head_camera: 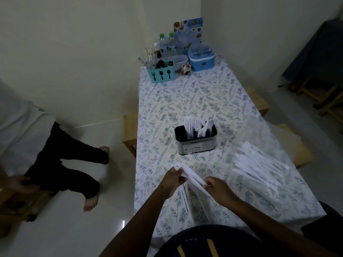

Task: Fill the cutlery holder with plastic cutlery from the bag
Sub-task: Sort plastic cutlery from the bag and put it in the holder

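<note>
A dark cutlery holder (pixel 196 141) with a metal lower half stands mid-table and has white plastic forks, spoons and knives sticking up out of it. To its right lies a clear plastic bag (pixel 263 164) with many white plastic knives inside. Near the front edge, my left hand (pixel 173 179) and my right hand (pixel 220 190) grip a small bundle of white plastic knives (pixel 189 175) between them, left hand at the upper end, right hand at the lower end. A few more white pieces (pixel 185 199) lie on the cloth under my hands.
The table (pixel 194 95) has a floral cloth. At its far end stand a turquoise caddy (pixel 161 73), water bottles (pixel 168 44), a blue container (pixel 201 59) and a menu card (pixel 189 32). Another person sits on the left with legs (pixel 65 169) stretched out. Wooden stools (pixel 130 132) flank the table.
</note>
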